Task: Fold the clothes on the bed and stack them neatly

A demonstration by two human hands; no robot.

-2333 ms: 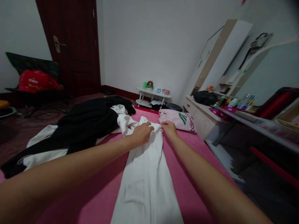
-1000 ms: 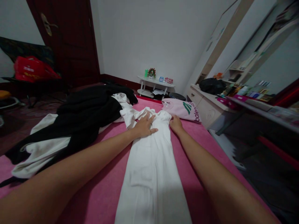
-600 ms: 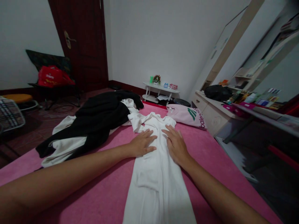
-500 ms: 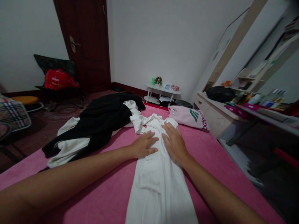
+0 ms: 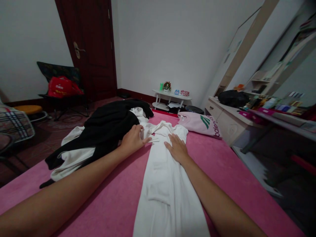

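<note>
Left grip (image 5: 132, 139) on wrinkled white garment (image 5: 161, 184), pinch unclear.

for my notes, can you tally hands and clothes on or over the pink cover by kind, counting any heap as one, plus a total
Hands: 2 (left hand, right hand)
White garment laid out lengthwise: 1
Folded pink top: 1
Black-and-white clothes heap: 1 (its separate pieces can't be told apart)
Total: 5
</note>
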